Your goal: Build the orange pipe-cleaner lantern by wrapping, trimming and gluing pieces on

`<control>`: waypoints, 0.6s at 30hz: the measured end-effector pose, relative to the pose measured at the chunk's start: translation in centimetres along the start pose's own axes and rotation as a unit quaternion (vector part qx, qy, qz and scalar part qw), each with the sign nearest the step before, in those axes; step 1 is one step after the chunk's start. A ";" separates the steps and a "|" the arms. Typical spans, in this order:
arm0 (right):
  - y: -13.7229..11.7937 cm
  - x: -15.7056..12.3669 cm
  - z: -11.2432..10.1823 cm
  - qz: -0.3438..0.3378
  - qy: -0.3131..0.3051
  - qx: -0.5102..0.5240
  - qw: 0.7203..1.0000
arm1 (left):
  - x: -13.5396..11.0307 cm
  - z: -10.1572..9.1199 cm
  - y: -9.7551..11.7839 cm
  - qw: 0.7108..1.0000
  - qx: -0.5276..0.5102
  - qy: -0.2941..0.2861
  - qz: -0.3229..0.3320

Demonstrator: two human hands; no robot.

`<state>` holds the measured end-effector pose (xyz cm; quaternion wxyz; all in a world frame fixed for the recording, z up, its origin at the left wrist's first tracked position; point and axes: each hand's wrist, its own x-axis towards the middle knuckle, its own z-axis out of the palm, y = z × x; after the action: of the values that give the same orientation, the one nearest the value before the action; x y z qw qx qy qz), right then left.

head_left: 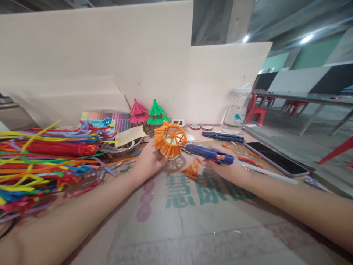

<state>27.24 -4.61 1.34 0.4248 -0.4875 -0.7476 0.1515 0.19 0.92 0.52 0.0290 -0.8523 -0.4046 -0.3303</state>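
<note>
Nearest me, my left forearm [82, 211] comes in from eight o'clock, counting the orange wheel-like piece [174, 151] as the middle of the dial. At nine o'clock spreads a big heap of coloured pipe cleaners [46, 158], and behind it, toward ten, stands a set of markers [121, 121]. Two little trees rise just behind the piece, the red tree [138, 113] at ten and the green tree [156, 113] at eleven. My left hand [149, 162] has its fingers gripping the orange piece by its lower left edge. Below, at six o'clock, a printed sheet [179, 228] covers the table, with loose orange bits [192, 171] near five. My right hand [224, 171] is closed around a blue glue gun [206, 151], whose nozzle points in from three o'clock at the piece's right edge; I can't tell whether it touches. Just behind the gun lies a dark blue cutter [223, 137], and a clear bottle [236, 116] stands at two. Farther right, past three, rests a phone [277, 158], with my right forearm [292, 195] reaching in from near four.
</note>
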 end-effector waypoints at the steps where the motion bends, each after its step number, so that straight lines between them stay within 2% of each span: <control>1: 0.0 0.0 0.0 0.003 -0.002 0.000 1.000 | 0.0 0.0 0.0 1.000 -0.001 0.000 -0.001; 6: -0.2 0.0 -0.1 0.028 -0.009 -0.004 1.000 | 0.0 0.0 -0.1 1.000 -0.004 -0.006 -0.008; 18: -0.6 0.1 -0.1 0.022 -0.005 -0.018 1.000 | 0.1 -0.1 0.0 1.000 -0.015 -0.005 -0.016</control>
<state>26.94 -4.79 1.83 0.4089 -0.5108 -0.7413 0.1494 0.17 0.95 0.59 0.0086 -0.8477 -0.4136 -0.3321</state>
